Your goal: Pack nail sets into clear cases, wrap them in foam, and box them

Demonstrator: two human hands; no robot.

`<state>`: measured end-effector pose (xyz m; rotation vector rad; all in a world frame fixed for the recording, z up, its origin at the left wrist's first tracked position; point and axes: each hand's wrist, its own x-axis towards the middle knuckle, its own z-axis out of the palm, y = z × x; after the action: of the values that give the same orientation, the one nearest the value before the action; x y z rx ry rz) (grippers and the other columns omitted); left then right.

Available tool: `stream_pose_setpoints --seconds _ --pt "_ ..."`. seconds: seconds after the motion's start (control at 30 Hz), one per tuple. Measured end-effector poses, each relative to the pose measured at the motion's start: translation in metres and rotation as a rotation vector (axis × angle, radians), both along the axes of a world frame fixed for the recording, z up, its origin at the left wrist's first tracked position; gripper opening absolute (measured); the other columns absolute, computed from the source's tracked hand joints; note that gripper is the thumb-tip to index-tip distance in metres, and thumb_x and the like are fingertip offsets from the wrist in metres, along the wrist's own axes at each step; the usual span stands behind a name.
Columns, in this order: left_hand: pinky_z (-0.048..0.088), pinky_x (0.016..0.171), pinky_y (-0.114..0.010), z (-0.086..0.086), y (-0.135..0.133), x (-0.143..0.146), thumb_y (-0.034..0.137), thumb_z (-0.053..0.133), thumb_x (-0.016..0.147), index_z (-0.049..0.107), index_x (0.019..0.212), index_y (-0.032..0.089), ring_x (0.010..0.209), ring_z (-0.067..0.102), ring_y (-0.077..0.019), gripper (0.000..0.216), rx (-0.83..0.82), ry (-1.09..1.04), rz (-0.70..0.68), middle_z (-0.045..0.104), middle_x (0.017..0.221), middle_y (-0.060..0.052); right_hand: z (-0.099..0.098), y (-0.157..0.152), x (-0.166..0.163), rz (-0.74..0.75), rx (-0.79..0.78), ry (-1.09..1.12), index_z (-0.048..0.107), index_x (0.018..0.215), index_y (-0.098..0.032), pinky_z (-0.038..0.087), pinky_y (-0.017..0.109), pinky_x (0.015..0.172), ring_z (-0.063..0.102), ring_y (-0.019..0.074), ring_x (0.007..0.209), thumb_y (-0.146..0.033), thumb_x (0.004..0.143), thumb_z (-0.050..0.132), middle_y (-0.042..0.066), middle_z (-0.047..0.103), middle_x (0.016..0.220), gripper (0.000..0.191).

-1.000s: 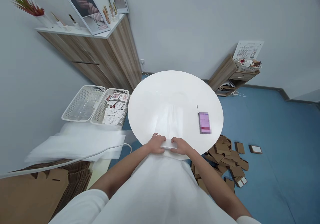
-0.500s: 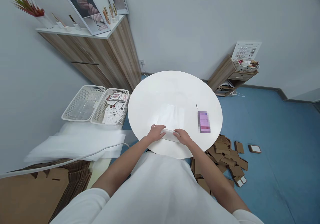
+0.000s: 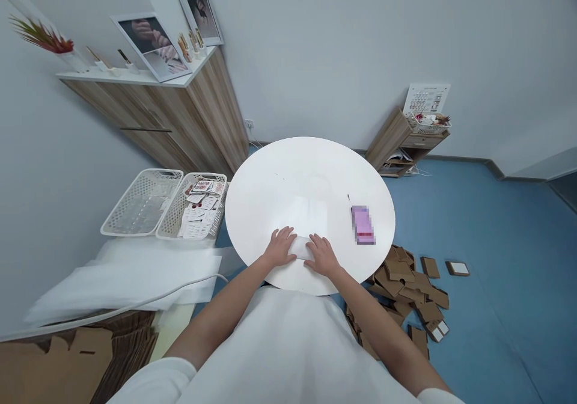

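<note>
A small white folded packet (image 3: 300, 247), seemingly of soft white foam sheet, lies near the front of the round white table (image 3: 261, 193). My left hand (image 3: 279, 247) rests on its left end, fingers spread and thumb on the near side. Over the right end lies my right hand (image 3: 323, 255), also with fingers apart. Both palms face down, and the packet's ends are partly hidden beneath them. What is inside the packet cannot be seen.
A purple, pixelated object (image 3: 363, 225) lies on the table's right. White foam sheets (image 3: 135, 272) and two white baskets (image 3: 128, 232) are at left, one holding printed cards (image 3: 198, 211). Brown cardboard boxes (image 3: 401, 272) are piled on the floor at right. A white cable (image 3: 180, 287) crosses the sheets.
The loose sheet stretching away from my hands is now folded into a shorter packet. My fingers have spread out over it. The camera view has shifted slightly.
</note>
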<state>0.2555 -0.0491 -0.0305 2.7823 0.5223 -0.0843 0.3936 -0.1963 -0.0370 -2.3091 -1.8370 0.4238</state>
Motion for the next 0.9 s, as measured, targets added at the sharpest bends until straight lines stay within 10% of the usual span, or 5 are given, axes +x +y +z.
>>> stream_pose_setpoints --seconds 0.53,0.9 --pt "0.04 0.081 -0.032 0.01 -0.021 -0.028 0.038 0.05 0.073 0.053 0.106 0.022 0.094 0.055 -0.0213 0.036 -0.348 0.045 -0.066 0.059 0.102 -0.004 0.02 -0.02 0.004 -0.09 -0.171 0.638 0.056 0.098 -0.023 0.041 0.031 0.076 0.055 0.0183 0.085 -0.04 0.068 0.061 0.003 0.06 0.097 0.035" --pt "0.035 0.09 -0.039 0.008 -0.001 -0.008 0.041 0.04 0.083 0.049 0.112 0.02 0.102 0.051 -0.022 0.037 -0.201 0.068 0.255 0.056 0.11 -0.007 0.011 0.01 0.023 -0.401 -0.07 0.49 0.058 0.102 -0.019 0.041 0.033 0.08 0.054 0.0205 0.095 -0.046 0.079 0.046 0.008 0.058 0.103 0.037"
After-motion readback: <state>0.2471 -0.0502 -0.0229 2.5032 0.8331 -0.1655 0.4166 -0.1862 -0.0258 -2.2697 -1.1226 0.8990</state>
